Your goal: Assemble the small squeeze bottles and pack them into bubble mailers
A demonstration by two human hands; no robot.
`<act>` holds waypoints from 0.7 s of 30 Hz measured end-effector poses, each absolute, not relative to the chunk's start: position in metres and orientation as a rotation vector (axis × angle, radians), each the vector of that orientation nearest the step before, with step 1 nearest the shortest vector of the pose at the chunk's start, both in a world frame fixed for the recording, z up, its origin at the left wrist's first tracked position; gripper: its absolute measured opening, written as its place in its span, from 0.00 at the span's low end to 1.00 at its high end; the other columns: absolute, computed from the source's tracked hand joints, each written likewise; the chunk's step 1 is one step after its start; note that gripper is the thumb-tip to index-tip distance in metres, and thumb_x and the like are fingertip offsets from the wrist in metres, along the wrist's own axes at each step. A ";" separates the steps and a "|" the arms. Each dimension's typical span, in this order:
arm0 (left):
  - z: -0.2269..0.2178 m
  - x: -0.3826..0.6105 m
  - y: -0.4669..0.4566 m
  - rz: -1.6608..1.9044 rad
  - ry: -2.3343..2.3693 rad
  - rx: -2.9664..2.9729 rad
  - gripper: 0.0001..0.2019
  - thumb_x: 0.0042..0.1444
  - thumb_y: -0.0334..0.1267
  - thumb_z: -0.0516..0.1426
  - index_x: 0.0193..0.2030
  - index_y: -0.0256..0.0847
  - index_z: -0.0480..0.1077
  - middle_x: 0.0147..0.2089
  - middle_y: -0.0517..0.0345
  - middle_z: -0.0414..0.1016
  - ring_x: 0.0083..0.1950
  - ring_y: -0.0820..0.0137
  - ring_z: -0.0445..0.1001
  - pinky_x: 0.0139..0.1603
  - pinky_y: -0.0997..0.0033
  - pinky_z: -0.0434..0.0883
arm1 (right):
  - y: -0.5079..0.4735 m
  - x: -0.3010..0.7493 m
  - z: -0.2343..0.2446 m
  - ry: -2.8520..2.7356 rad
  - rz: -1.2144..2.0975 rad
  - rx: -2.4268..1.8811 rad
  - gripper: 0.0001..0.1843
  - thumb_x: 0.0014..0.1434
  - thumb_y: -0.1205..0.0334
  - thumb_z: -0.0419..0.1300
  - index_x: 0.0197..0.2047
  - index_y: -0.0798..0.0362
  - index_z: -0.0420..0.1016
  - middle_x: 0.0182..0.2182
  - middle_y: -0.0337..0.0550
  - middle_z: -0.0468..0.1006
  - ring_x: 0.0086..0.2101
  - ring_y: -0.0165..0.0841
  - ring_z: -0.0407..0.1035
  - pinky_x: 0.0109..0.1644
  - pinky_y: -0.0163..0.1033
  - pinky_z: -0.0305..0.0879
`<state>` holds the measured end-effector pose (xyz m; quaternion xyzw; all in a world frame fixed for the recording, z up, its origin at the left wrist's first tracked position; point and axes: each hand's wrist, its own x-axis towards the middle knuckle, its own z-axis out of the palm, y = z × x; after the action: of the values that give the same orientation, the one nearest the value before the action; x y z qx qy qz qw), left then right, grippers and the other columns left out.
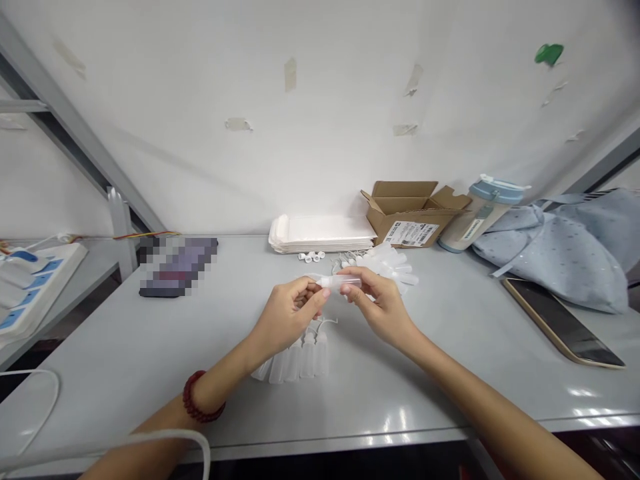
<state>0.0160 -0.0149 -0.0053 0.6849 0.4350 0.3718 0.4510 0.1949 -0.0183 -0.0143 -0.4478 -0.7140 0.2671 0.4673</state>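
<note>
Over the middle of the table, a small translucent plastic bottle [351, 281] lies sideways between my two hands. My left hand [295, 303] pinches its white cap end. Around the bottle's body, the fingers of my right hand [377, 300] are closed. Just below my left hand, several similar bottles [309, 357] lie in a row with thin white strips at their tops. Behind my right hand is a heap of more such bottles [393, 265]. A few small white caps [311, 257] sit together beyond my hands.
A stack of white padded envelopes [323, 233] and an open cardboard box [415, 213] stand against the wall. To the right are a tumbler [480, 213], a blue cloth bag [565, 247] and a phone [565, 323]. A power strip [43, 287] is at far left; a white cable [165, 435] crosses the front.
</note>
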 end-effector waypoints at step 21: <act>-0.012 0.019 -0.017 0.959 1.121 2.017 0.05 0.57 0.34 0.51 0.33 0.38 0.66 0.25 0.63 0.69 0.25 0.76 0.67 0.26 0.78 0.64 | -0.024 0.193 -0.013 -1.750 0.641 -1.037 0.10 0.59 0.59 0.55 0.41 0.54 0.72 0.31 0.42 0.75 0.29 0.29 0.68 0.31 0.34 0.65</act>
<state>0.0190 -0.0171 -0.0115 0.7659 0.4257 0.3641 0.3157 0.1934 -0.0237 -0.0134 -0.4257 -0.7184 0.2630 0.4833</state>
